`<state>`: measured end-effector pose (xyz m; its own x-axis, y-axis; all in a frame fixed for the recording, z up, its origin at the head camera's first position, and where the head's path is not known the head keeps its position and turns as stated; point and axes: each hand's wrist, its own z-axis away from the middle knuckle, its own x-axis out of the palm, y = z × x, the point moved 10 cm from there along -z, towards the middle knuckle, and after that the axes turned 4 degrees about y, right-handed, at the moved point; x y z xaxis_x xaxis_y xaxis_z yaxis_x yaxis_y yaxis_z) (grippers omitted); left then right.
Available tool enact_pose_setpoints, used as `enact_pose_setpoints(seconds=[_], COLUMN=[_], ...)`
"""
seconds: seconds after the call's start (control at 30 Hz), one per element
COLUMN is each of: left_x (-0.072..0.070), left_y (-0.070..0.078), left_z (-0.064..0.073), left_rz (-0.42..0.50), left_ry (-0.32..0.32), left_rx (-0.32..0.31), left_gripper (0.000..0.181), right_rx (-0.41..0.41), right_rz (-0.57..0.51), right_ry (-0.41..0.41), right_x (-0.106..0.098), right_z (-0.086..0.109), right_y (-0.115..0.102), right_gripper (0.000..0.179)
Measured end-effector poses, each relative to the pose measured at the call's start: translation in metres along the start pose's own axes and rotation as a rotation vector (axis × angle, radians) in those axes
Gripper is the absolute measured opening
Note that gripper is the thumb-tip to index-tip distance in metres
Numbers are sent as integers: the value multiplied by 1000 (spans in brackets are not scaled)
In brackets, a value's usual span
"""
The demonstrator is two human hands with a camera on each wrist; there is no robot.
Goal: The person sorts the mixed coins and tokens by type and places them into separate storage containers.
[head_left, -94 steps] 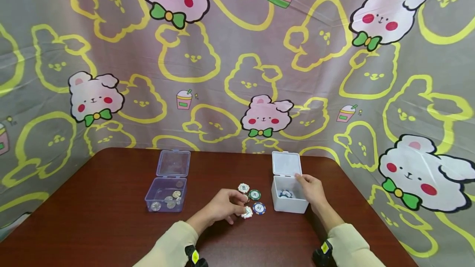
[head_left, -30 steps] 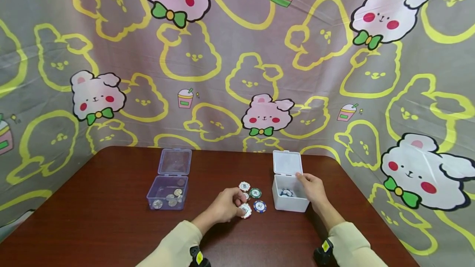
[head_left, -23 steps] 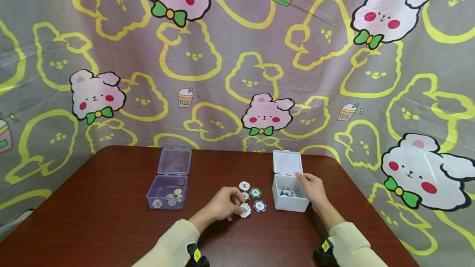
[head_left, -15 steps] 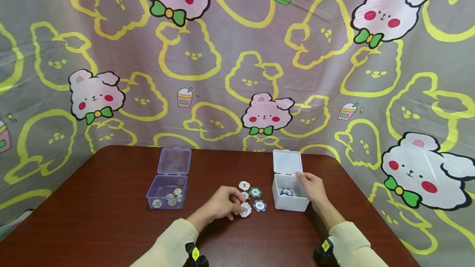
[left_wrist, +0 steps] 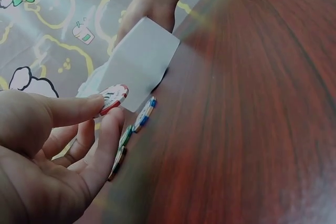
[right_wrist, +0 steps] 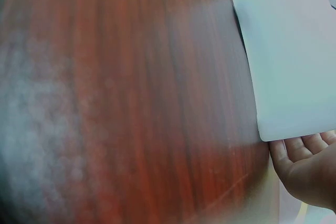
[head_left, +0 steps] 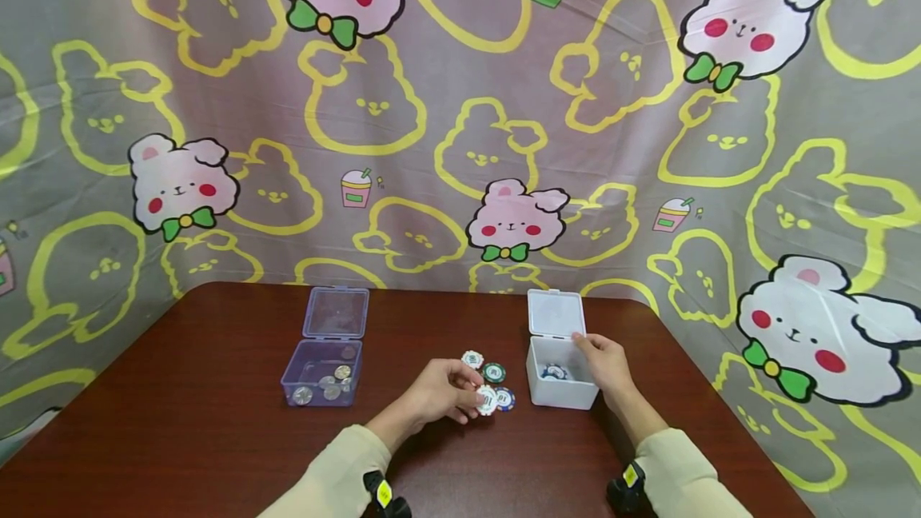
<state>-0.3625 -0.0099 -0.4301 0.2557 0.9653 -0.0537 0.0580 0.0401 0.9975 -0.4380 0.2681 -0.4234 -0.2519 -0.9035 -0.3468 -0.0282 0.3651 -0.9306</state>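
My left hand (head_left: 440,392) pinches a white poker chip with a red edge (left_wrist: 114,97) between thumb and fingers, raised off the table in the left wrist view. In the head view that chip overlaps a blue poker chip (head_left: 508,399) lying on the table. Behind it lie a green poker chip (head_left: 494,372) and a white poker chip (head_left: 472,359); another chip is mostly hidden by my fingers. My right hand (head_left: 606,364) grips the right wall of a white plastic box (head_left: 562,398), thumb over the rim. Its lid stands up, and blue-edged chips (head_left: 554,372) lie inside.
A clear purple box (head_left: 320,398) with its lid raised stands at the left, holding several silver coins (head_left: 332,392). The dark red-brown table (head_left: 216,422) ends at a patterned curtain (head_left: 403,134) at the back and sides.
The white poker chip in my left hand has come up off the table and moved right, now overlapping the blue one. My right hand has stayed on the white box.
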Motion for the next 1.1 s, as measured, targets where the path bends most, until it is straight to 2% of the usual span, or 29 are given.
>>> enact_pose_setpoints(seconds=[0.27,0.57,0.87,1.1], left_x=[8,15,26,35], left_y=[4,8,14,15], left_z=[-5,-8,-11,-17], left_rz=[80,124,143,221], left_ry=[2,9,21,17], left_rx=[2,19,-1,-8], left_gripper=[20,24,25,25], right_rx=[0,-1,-2,-23], right_rz=[21,22,28,4], right_ry=[9,12,-1,8], right_x=[0,0,0,0], right_z=[-1,-2,-1,-1], right_y=[0,2,-1,-1], right_gripper=[45,46,48,49])
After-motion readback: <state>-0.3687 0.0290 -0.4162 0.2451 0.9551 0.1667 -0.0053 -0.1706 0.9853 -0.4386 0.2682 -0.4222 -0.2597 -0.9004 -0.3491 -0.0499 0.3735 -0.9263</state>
